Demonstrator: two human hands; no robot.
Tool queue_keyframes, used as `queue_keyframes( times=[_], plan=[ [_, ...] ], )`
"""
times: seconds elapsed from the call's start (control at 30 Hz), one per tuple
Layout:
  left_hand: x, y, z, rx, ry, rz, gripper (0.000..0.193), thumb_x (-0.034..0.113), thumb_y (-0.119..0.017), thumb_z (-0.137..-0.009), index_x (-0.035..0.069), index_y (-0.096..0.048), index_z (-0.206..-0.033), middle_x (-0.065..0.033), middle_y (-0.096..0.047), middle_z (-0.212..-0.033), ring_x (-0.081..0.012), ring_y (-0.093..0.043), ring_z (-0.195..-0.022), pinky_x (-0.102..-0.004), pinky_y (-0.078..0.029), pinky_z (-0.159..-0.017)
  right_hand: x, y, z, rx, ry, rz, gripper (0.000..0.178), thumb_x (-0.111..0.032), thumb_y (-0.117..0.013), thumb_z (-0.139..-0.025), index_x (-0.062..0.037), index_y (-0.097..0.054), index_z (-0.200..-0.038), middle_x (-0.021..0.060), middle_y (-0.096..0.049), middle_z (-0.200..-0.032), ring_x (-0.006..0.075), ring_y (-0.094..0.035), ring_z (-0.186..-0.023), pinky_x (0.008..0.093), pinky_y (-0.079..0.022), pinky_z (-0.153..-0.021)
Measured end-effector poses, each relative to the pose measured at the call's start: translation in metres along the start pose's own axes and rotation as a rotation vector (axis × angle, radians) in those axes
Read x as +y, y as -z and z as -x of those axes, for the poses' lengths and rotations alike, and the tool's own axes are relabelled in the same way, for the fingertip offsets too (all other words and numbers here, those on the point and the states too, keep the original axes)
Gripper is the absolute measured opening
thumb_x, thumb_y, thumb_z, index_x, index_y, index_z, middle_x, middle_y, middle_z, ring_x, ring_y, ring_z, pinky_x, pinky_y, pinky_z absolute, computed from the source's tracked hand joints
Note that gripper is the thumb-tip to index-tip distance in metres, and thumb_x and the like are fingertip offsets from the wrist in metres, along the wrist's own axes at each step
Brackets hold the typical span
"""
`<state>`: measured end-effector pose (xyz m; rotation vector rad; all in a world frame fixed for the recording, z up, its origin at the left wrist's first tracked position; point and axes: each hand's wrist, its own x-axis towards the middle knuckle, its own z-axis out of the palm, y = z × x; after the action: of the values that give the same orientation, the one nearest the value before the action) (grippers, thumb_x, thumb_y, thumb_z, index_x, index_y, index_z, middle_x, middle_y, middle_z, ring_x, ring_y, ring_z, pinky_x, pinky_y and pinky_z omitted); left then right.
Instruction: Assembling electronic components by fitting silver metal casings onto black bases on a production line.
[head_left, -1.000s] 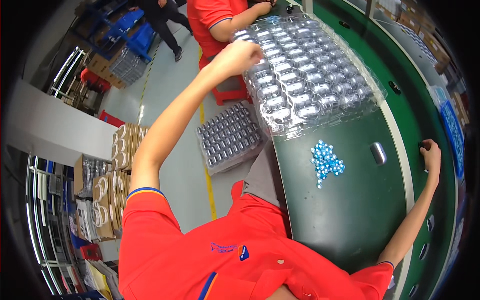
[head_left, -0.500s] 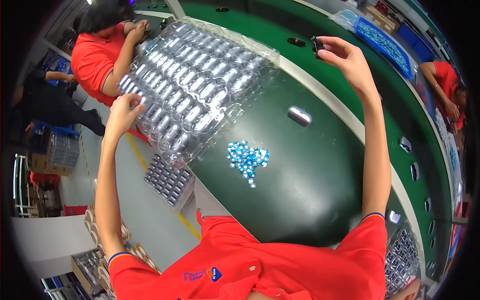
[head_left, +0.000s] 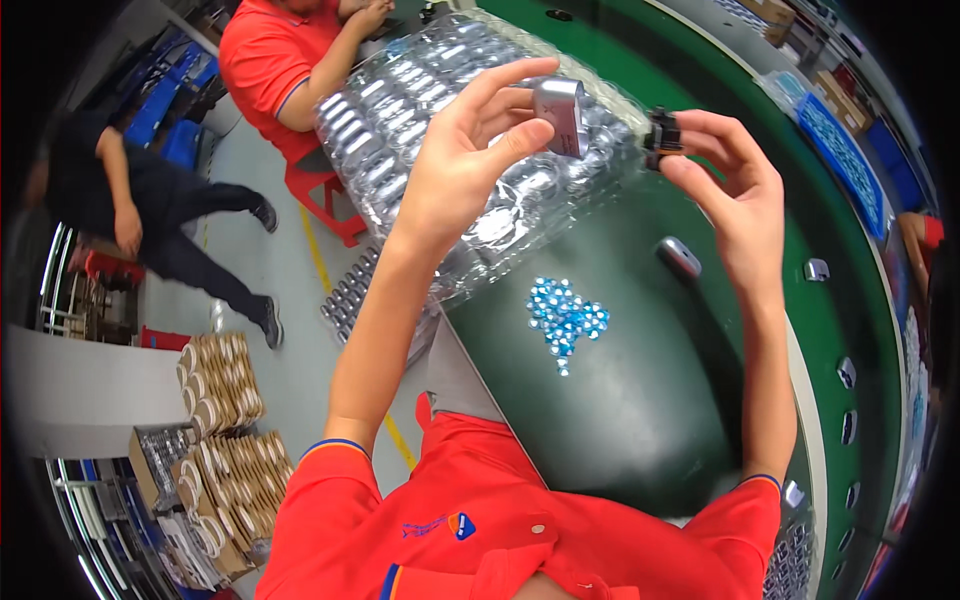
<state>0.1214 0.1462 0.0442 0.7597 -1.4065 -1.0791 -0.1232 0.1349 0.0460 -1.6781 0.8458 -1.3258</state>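
Observation:
Between the thumb and fingers of my left hand (head_left: pixel 452 160) is a silver rounded casing (head_left: pixel 562 118), raised over the clear plastic tray (head_left: pixel 482 277). That tray holds several rows of similar silver casings. To the right, my right hand (head_left: pixel 738 190) pinches a small black part (head_left: pixel 662 138) with a bit of orange or brown on its lower side. The two held pieces are apart. Below my hands, a heap of small shiny blue pieces (head_left: pixel 565 316) lies on the dark green table (head_left: pixel 600 420). Another silver casing (head_left: pixel 680 257) rests near the table's right side.
A green conveyor (head_left: pixel 815 320) with several spaced parts runs along the right. Beyond it stands a blue bin (head_left: pixel 840 165) of small pieces. At upper left, a co-worker in red (head_left: pixel 265 60) sits by the tray; a person in dark clothes (head_left: pixel 160 215) is on the floor behind.
My left hand has come from the tray's left edge rightward and up, now with a silver casing in clear sight. My right hand, still with the black part, sits lower and nearer my left.

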Motion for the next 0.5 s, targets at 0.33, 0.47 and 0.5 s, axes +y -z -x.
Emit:
queue_keyframes(
  times=[0.33, 0.47, 0.5],
  plan=[
    [-0.007, -0.033, 0.000, -0.061, -0.069, 0.107, 0.041, 0.001, -0.067, -0.088, 0.000, -0.056, -0.128, -0.0096, -0.064, -0.114, -0.0168, -0.060, -0.106, -0.0299, -0.049, -0.095, -0.010, -0.016, 0.014, 0.084, 0.166, 0.048, 0.038, -0.002, -0.076, -0.080, 0.0017, -0.063, -0.116, 0.0075, -0.067, -0.102, 0.0123, -0.063, -0.094, 0.0285, -0.053, -0.088],
    [-0.003, -0.028, 0.002, -0.053, -0.086, 0.156, 0.040, -0.001, -0.066, -0.088, 0.000, -0.057, -0.127, -0.0092, -0.064, -0.113, -0.0166, -0.060, -0.106, -0.0304, -0.051, -0.093, -0.013, -0.008, 0.011, 0.067, 0.266, 0.129, 0.036, 0.004, -0.068, -0.086, 0.0029, -0.060, -0.121, 0.0115, -0.065, -0.109, 0.0162, -0.064, -0.099, 0.0287, -0.053, -0.090],
    [-0.002, -0.027, 0.003, -0.048, -0.082, 0.154, 0.040, -0.001, -0.066, -0.088, 0.000, -0.057, -0.127, -0.0092, -0.064, -0.113, -0.0166, -0.060, -0.106, -0.0304, -0.051, -0.093, -0.014, -0.007, 0.012, 0.072, 0.257, 0.137, 0.036, 0.004, -0.068, -0.086, 0.0022, -0.060, -0.121, 0.0112, -0.065, -0.109, 0.0162, -0.064, -0.100, 0.0288, -0.053, -0.090]
  ],
)
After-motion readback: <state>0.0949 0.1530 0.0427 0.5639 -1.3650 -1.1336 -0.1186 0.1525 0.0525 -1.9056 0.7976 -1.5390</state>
